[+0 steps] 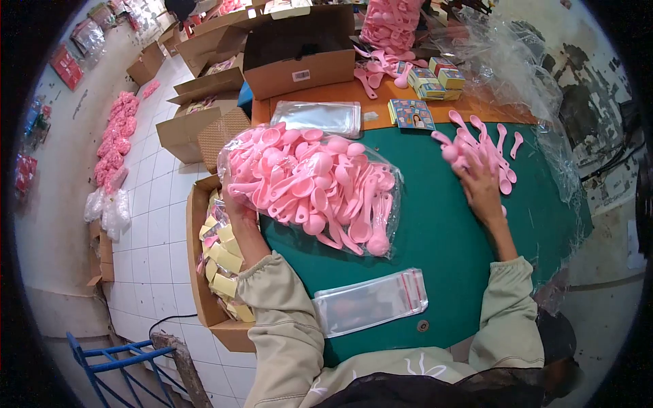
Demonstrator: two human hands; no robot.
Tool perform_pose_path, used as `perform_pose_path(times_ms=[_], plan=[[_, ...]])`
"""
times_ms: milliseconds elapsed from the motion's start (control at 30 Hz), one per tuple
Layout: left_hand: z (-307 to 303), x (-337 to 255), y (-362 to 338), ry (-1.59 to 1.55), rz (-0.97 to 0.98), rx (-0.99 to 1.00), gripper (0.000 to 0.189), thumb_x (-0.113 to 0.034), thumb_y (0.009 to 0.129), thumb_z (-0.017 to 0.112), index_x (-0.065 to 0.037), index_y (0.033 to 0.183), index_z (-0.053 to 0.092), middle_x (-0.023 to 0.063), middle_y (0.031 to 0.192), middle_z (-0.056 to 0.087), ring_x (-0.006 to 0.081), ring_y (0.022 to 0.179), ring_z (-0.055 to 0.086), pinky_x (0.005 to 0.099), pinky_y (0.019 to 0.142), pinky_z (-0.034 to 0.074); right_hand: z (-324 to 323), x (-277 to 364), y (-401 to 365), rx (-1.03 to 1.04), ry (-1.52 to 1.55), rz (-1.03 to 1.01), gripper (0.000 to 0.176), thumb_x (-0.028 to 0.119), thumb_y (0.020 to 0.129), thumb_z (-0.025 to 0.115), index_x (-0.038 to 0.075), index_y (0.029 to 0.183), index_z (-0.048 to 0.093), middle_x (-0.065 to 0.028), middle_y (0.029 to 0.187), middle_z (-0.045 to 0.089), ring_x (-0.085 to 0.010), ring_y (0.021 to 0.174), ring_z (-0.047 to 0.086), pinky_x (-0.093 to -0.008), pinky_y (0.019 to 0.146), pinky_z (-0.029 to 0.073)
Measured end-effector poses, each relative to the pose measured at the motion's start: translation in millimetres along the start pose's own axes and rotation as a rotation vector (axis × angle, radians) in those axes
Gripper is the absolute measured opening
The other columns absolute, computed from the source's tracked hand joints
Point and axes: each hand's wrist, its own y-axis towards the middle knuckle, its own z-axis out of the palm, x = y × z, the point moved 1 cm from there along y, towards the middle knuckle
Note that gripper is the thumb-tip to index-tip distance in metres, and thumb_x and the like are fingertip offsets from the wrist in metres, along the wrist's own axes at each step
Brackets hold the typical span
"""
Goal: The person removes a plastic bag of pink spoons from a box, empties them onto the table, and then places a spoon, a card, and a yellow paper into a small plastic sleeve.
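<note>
A large clear plastic bag of pink spoons point(316, 180) leans over the left part of the green table. At its left side my left hand point(238, 207) grips the bag; the bag hides most of the fingers. My right hand point(479, 187) is over a small heap of pink measuring spoons point(469, 143) on the right, fingers curled down around some of them. Those fingers and the nearest spoons are a little blurred. Several loose spoons point(502, 136) lie just beyond it. Flat clear resealable bags point(371, 302) lie in front of me.
Behind are an open cardboard box point(299, 61), more clear sleeves point(316, 117), small printed card stacks point(411, 114) and a tall bag of spoons point(391, 27). A carton of yellow-carded packs point(221, 258) stands left. Crumpled plastic film point(503, 54) hangs along the right edge.
</note>
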Motion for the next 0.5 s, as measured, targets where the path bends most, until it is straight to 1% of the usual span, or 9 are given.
perform_pose_path(times_ms=[33,133,167,233,300,400,433,500], plan=[[-2.3,1.0,1.4,0.001,-0.001,-0.002,0.046,-0.029,0.092,0.037,-0.001,0.128,0.041,0.016,0.125,0.049,0.0298,0.109,0.053,0.0417,0.091,0.047,3.4,-5.1,3.4,-0.071,-0.059,0.03,0.029,0.008,0.079,0.055,0.014,0.107,0.06,-0.0097,0.136,0.04,-0.0338,0.129,0.029,-0.0529,0.103,0.02],[-19.5,5.6,6.2,-0.013,0.006,-0.008,0.046,-0.029,0.091,0.04,0.0,0.127,0.041,0.016,0.124,0.05,0.0293,0.107,0.055,0.0406,0.089,0.048,-0.6,14.1,13.3,-0.157,-0.128,0.193,0.026,0.006,0.079,0.056,0.008,0.104,0.06,-0.0133,0.131,0.043,-0.0366,0.125,0.034,-0.0507,0.101,0.025],[-17.2,5.3,5.2,-0.006,0.022,0.006,0.045,-0.029,0.092,0.042,0.0,0.127,0.043,0.0155,0.123,0.051,0.0285,0.107,0.055,0.0396,0.09,0.047,-3.5,24.8,13.4,-0.142,0.112,0.203,0.025,0.003,0.078,0.057,0.006,0.102,0.061,-0.0152,0.122,0.049,-0.0343,0.117,0.043,-0.0468,0.096,0.034],[-9.7,5.1,2.8,0.01,0.048,0.011,0.045,-0.031,0.092,0.042,-0.001,0.127,0.043,0.0152,0.123,0.051,0.0279,0.108,0.054,0.0387,0.091,0.046,-18.1,59.8,16.4,0.095,0.641,0.044,0.027,-0.001,0.075,0.058,0.006,0.101,0.061,-0.0147,0.112,0.055,-0.0308,0.108,0.049,-0.0413,0.091,0.04],[-9.2,3.9,3.4,-0.009,0.018,0.024,0.046,-0.031,0.092,0.042,-0.001,0.127,0.042,0.0153,0.124,0.05,0.0279,0.109,0.053,0.0389,0.091,0.046,-33.3,97.2,23.3,0.379,0.991,-0.126,0.028,-0.002,0.072,0.059,0.006,0.1,0.06,-0.0139,0.106,0.057,-0.0279,0.106,0.051,-0.0384,0.088,0.043],[-7.6,3.6,3.1,-0.036,-0.013,0.062,0.046,-0.031,0.093,0.042,-0.001,0.128,0.041,0.0152,0.124,0.05,0.0279,0.11,0.053,0.0393,0.092,0.046,-24.8,126.5,39.8,0.247,0.95,-0.551,0.034,-0.005,0.069,0.059,0.007,0.1,0.058,-0.0129,0.109,0.055,-0.0292,0.105,0.051,-0.0393,0.089,0.042],[-7.0,2.8,2.8,-0.045,-0.017,0.079,0.046,-0.031,0.093,0.042,-0.001,0.128,0.041,0.0151,0.124,0.05,0.0279,0.11,0.053,0.0394,0.092,0.046,-24.6,131.3,41.6,0.245,0.83,-0.56,0.036,-0.005,0.068,0.059,0.008,0.102,0.058,-0.0124,0.111,0.054,-0.0293,0.105,0.051,-0.039,0.088,0.043],[-6.6,3.3,3.3,-0.025,0.006,0.045,0.046,-0.03,0.092,0.042,-0.001,0.127,0.042,0.0151,0.124,0.05,0.028,0.11,0.053,0.0396,0.092,0.045,-24.5,136.9,45.6,0.235,0.587,-0.578,0.042,-0.005,0.066,0.059,0.009,0.105,0.056,-0.0115,0.115,0.051,-0.0297,0.105,0.051,-0.0384,0.087,0.043]])
